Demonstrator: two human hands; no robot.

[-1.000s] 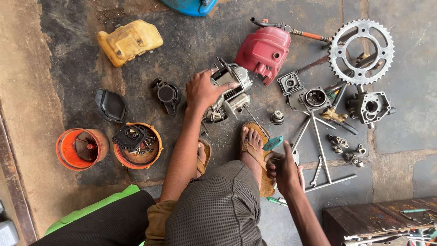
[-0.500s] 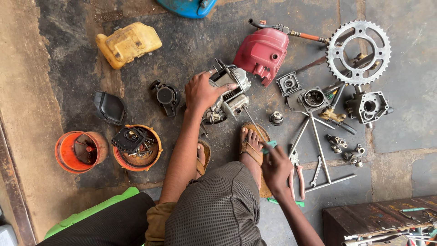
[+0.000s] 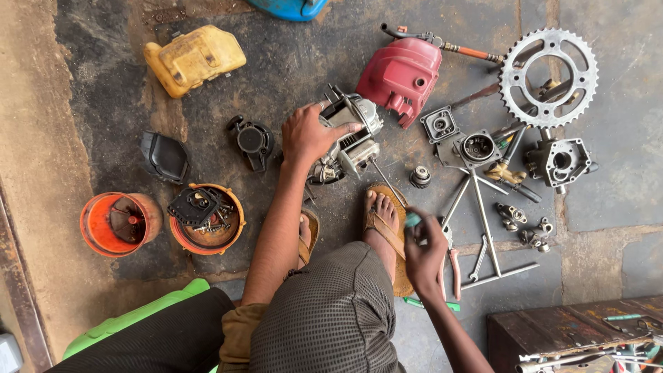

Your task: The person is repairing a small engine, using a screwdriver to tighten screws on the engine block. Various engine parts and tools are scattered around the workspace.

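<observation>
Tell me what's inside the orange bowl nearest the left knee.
In the orange bowl lies a black plastic cover plate across the upper left, with loose screws and small metal bits heaped beside it. Whatever sits beneath the plate and the bowl's bottom is covered.

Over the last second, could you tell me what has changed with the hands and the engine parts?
The right hand has risen slightly from beside the pliers, holding a small teal-tipped tool beside the sandalled foot. The left hand stayed gripping the small engine; the loose parts on the floor lie unchanged.
</observation>
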